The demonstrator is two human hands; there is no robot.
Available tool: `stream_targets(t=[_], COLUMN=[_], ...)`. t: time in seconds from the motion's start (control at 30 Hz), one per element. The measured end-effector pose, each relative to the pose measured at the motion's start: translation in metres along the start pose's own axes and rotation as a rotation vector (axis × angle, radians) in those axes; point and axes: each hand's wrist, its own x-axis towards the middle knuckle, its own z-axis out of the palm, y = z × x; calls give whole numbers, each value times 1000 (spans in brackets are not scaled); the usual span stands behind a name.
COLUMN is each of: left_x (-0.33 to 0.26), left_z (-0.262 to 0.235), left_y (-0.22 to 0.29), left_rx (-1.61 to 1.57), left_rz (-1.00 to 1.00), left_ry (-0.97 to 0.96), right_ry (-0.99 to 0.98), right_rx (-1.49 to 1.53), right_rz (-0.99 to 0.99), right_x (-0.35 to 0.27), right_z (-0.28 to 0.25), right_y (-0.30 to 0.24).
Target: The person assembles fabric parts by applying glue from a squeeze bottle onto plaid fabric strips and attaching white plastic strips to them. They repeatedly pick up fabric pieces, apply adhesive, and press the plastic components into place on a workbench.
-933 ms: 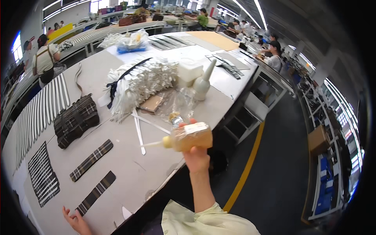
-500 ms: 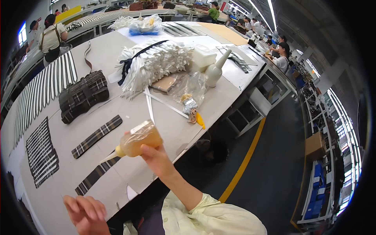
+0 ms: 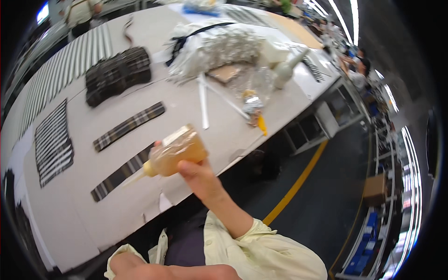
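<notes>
My right hand (image 3: 198, 175) is closed round a clear squeeze bottle (image 3: 179, 151) of amber liquid. The bottle is tilted, its long pale nozzle pointing down and left over a dark plaid fabric strip (image 3: 112, 181). From this view I cannot tell whether the tip touches the cloth. A second plaid strip (image 3: 130, 126) lies farther back, roughly parallel to the first. At the bottom edge my left arm (image 3: 186, 271) is bent across my body; its fingers are cut off or hidden.
On the table (image 3: 182, 109) lie a rolled plaid bundle (image 3: 119, 74), striped strips (image 3: 55, 144) and a heap of white strips (image 3: 214, 49). A grey-white bottle (image 3: 284, 72) stands by a plastic bag near the right edge. People work farther off. Shelving (image 3: 373, 224) lines the aisle.
My left hand has left the table's near edge and drawn back toward my body. The view has tilted down. My right hand still holds the bottle over the near strip.
</notes>
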Motion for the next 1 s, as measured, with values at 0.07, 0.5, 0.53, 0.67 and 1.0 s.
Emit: stream_targets(t=[0.07, 0.5, 0.53, 0.67, 1.0], left_x=[-14, -125, -129, -139, -170], left_z=[-7, -41, -37, -39, -16], left_y=[-6, 54, 52, 46, 74], left_rx=[-53, 192, 151, 25, 49], left_rz=[47, 261, 238, 207, 462], left_ry=[102, 331, 435, 633, 468], right_ry=[46, 52, 59, 71, 97], right_rx=[33, -157, -135, -129, -159], right_rz=[-40, 8, 11, 27, 46], right_x=[-8, -2, -1, -2, -5], right_z=[-9, -6, -4, -14, -7], right_y=[-7, 21, 22, 30, 33])
